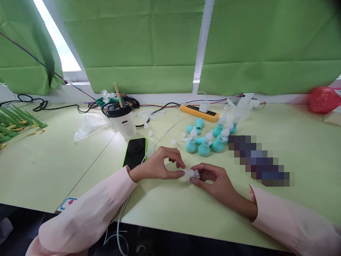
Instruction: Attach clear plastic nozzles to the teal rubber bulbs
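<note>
Between my two hands, just above the table, is a small translucent plastic nozzle [189, 174] with a clear ribbed collar at its right end. My left hand [162, 164] pinches the whitish left end between thumb and fingers. My right hand [214, 179] has its thumb and fingers closed around the clear right end. Beyond them stand several round turquoise squeeze bulbs [204, 149] with translucent tips fitted upright. Loose turquoise bulbs [199, 123] lie behind these. A few small white tips [174, 143] are scattered to their left.
A phone [135, 153] and a lidded paper cup [124, 124] with a straw stand left. A white cable [170, 128] runs from the orange power strip [198, 112] past my left arm. Plastic bags [92, 127], green stalk-like pieces [20, 121] and a red bag [323, 99] lie around; one patch is pixelated.
</note>
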`<action>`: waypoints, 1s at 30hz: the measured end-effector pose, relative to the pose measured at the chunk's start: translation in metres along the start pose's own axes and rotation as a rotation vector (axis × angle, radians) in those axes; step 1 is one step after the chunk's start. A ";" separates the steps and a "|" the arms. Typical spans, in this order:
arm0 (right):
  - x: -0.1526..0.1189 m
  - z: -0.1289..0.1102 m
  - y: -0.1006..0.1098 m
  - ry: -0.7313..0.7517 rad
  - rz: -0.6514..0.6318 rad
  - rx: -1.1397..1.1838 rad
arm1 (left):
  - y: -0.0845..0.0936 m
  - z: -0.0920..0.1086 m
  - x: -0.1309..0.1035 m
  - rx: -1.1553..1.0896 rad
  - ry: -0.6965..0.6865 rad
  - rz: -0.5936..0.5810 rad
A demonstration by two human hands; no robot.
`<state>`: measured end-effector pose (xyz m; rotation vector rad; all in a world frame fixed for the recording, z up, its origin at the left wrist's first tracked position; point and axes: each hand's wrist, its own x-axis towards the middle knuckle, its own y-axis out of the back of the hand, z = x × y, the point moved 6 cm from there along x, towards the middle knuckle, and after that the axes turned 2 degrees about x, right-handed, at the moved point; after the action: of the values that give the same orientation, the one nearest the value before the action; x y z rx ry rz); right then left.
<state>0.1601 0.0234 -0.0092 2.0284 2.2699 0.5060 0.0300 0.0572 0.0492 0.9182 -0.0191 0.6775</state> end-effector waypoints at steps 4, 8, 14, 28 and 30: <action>-0.001 -0.003 0.000 0.066 0.009 0.012 | -0.016 0.004 -0.004 -0.133 0.022 0.119; 0.000 -0.006 -0.001 0.101 -0.009 0.003 | -0.022 -0.006 -0.006 -0.182 0.110 0.131; -0.001 -0.008 -0.001 0.138 -0.021 0.005 | -0.021 -0.009 -0.007 -0.221 0.120 0.168; 0.000 -0.007 -0.001 0.127 0.003 -0.014 | -0.029 0.023 -0.017 0.561 -0.403 0.259; 0.000 -0.006 -0.001 0.120 0.006 -0.014 | -0.031 0.024 -0.018 0.618 -0.410 0.256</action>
<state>0.1580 0.0222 -0.0038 2.0525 2.3193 0.6592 0.0391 0.0173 0.0364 1.6609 -0.3104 0.7338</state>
